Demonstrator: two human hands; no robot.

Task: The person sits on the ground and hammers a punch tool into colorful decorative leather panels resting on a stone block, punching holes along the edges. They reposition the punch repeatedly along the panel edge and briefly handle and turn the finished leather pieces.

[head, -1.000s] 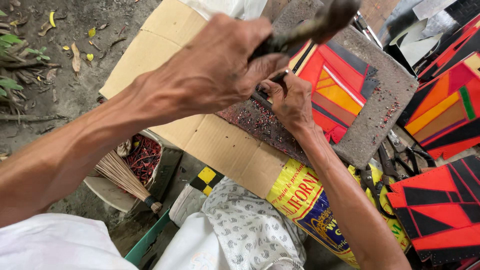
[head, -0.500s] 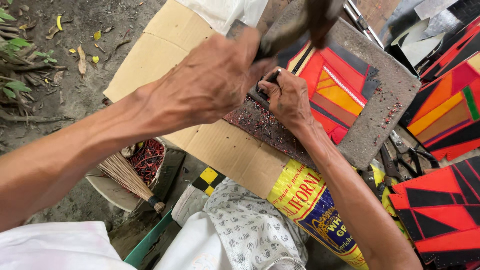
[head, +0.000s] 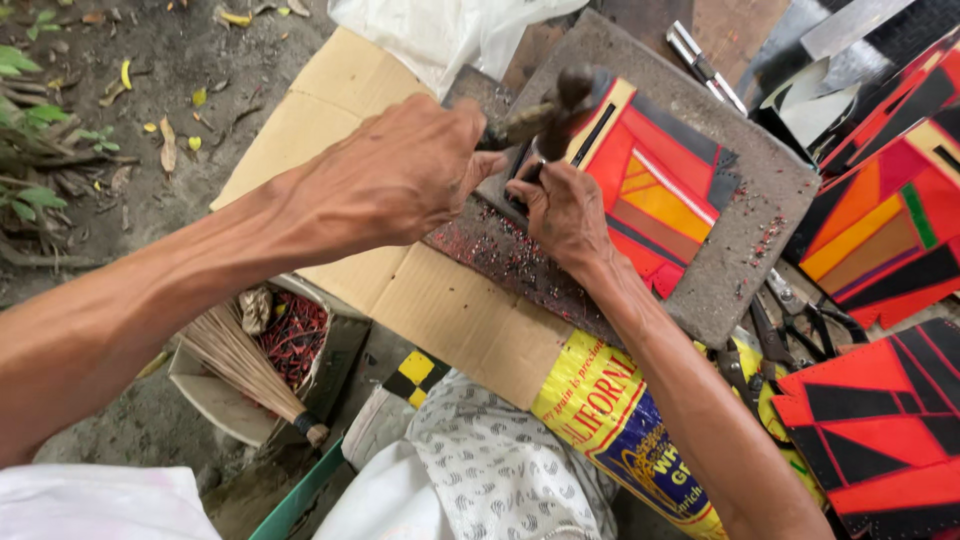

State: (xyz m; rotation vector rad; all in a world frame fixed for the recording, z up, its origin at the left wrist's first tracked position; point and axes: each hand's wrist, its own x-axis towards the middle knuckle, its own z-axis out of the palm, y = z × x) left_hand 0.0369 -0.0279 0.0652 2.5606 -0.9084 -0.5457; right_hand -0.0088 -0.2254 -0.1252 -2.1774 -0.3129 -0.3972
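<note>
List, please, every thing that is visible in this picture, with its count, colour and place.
hammer: one, dark, held over the slab
slab: one, grey, centre, on the cardboard
panel: one, red, orange and black, on the slab
other panels: several, red, orange and black, right side
cardboard: one, tan, under the slab
sack: one, yellow and blue, bottom centre
pliers: a few, dark, right of the slab
brush: one, straw, in a tray at left
plastic bag: one, white, top
ground: brown, with leaves, left
left hand: grip closed on the hammer handle
right hand: on the panel's left edge, holding a small dark tool, hard to make out
</note>
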